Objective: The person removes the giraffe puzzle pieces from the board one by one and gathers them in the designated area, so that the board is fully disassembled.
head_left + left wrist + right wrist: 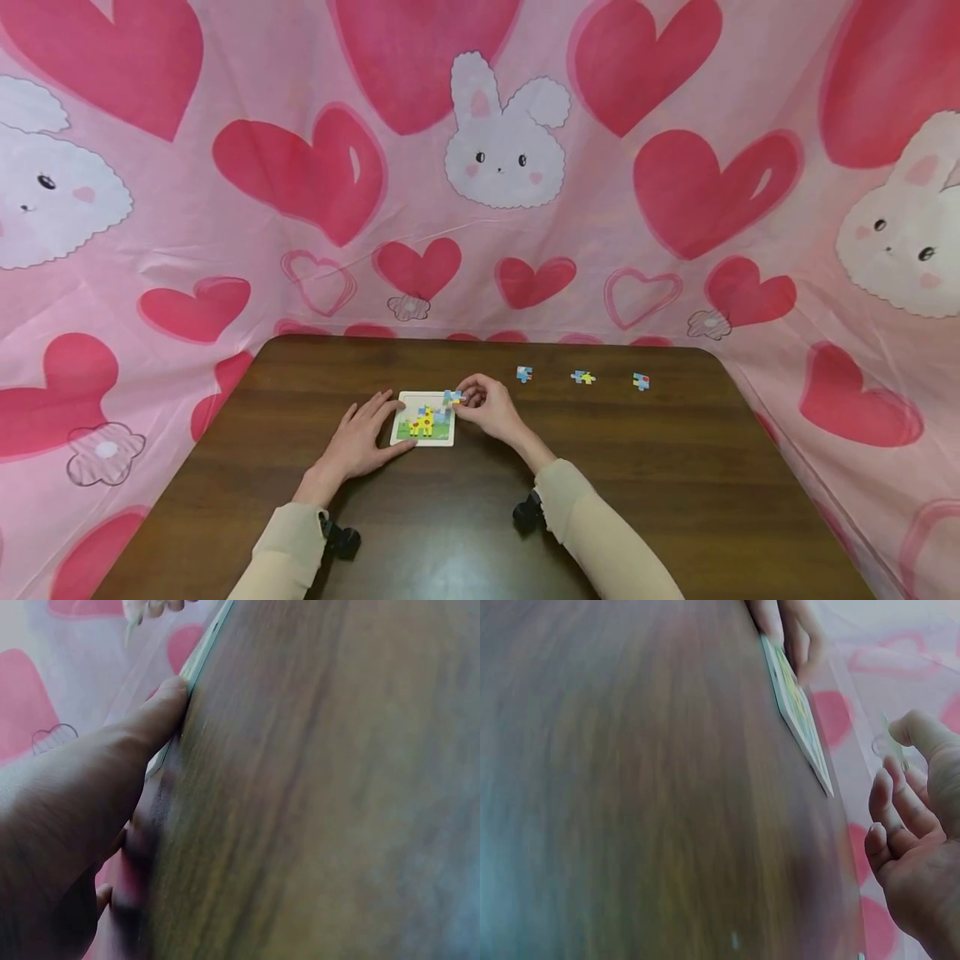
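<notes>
A small square puzzle tray (438, 443) with a pale rim lies on the table, a yellow giraffe on green partly assembled inside it. My left hand (356, 440) rests at its left side, fingers extended; the thumb touches the near rim and the index finger the upper left corner. Between thumb and fingertips my right hand (489, 408) pinches a blue and yellow jigsaw piece (452, 397) over the tray's upper right corner. In the right wrist view that piece (897, 742) appears edge-on, raised above the table. The left wrist view has the left thumb (161, 712) on the tray edge.
Three loose jigsaw pieces lie spaced in a row toward the back right: one blue and white (524, 374), one blue and yellow (583, 377), one with a red spot (641, 382). Behind the brown wooden table (465, 533) hangs a pink heart-patterned cloth (420, 217).
</notes>
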A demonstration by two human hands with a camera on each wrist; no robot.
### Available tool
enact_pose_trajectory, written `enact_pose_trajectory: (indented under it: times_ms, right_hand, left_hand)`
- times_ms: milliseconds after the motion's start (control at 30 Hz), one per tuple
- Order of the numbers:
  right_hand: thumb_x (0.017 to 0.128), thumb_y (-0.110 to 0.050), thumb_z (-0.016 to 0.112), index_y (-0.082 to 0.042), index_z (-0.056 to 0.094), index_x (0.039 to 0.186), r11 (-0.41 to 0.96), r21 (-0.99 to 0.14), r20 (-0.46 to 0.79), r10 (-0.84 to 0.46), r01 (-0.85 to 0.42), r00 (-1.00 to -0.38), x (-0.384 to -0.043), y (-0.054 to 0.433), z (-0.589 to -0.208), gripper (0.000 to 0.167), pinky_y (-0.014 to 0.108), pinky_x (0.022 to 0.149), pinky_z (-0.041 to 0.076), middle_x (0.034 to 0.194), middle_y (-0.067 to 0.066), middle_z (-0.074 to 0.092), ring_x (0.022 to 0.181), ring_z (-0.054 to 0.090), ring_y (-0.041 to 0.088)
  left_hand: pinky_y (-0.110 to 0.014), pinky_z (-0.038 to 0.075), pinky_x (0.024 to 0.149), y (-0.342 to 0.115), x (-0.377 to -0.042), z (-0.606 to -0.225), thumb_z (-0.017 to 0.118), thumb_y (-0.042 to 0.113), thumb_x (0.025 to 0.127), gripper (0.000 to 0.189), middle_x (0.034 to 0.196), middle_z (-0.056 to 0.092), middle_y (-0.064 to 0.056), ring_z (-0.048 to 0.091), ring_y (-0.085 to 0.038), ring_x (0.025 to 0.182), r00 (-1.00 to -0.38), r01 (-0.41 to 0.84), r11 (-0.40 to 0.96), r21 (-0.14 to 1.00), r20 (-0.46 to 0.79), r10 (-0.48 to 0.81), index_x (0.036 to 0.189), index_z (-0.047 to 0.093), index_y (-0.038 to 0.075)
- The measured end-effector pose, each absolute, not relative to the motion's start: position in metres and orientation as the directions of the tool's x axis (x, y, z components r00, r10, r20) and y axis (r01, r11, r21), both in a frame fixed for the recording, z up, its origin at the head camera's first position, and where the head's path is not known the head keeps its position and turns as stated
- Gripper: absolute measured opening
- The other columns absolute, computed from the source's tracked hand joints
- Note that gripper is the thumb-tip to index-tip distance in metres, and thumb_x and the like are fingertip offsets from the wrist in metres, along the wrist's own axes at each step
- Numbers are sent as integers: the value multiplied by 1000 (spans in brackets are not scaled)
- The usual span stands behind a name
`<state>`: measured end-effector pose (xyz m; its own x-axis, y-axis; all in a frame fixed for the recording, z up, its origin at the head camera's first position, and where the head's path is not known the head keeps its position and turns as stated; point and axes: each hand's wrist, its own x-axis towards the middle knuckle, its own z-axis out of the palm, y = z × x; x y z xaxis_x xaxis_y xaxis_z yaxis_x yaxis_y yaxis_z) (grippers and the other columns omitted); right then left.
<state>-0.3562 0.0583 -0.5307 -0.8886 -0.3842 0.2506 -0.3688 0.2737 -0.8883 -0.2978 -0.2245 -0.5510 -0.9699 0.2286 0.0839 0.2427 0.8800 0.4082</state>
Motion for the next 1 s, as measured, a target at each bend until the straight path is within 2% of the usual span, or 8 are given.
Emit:
enact_pose_trajectory:
  times_ms: [433,867,1000]
  right_hand:
    - [93,1,81,7,66,117,288,-894,243,-332,-343,-911,-360,99,-531,29,21,66,46,80,26,77,63,58,3]
    - [93,4,80,9,68,115,343,-873,242,-313,-347,-918,-364,140,-531,26,21,68,48,78,22,76,63,58,3]
    - [92,2,81,6,70,112,379,-859,229,-316,-344,-921,-365,152,-533,23,21,69,49,77,15,75,63,57,2]
  left_hand:
    - [-78,20,132,-225,-297,-552,79,63,93,79,175,42,-22,36,-47,165,-970,242,868,435,87,227,153,59,15]
    - [-77,19,133,-226,-297,-553,78,64,93,81,175,41,-22,34,-46,166,-971,237,865,442,81,224,154,59,14]
    - [-78,19,133,-225,-297,-553,79,64,93,81,175,42,-22,35,-46,165,-970,244,865,440,88,228,153,59,14]
